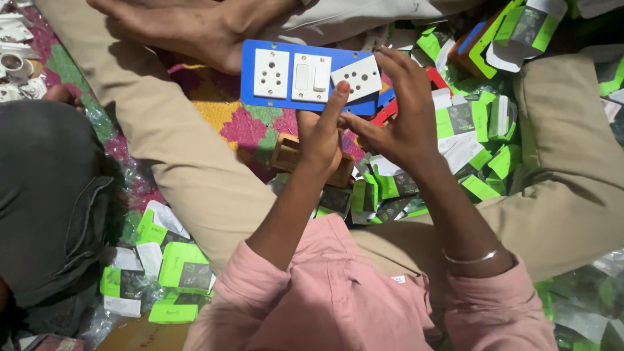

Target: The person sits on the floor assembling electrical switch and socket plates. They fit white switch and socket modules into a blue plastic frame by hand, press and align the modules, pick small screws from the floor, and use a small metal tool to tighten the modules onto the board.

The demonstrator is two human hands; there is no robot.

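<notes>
Two hands fit a white socket into a blue plate.
The right hand (396,123) pinches the tilted white plastic socket module (357,78) at the right end of the blue rectangular switch plate (286,101); the left hand (322,140), its grip loosely curled, presses its forefinger on the module's near edge. Green-and-white cartons (185,266) lie on the floor nearby.

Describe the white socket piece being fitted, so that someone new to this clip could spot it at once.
Find the blue plate held up at top centre, carrying a white socket and a white switch. At its right end sits the loose socket module, pinched by the right hand with the left hand forefinger pressing its lower corner. Unlike its seated neighbours, it lies tilted.
</notes>
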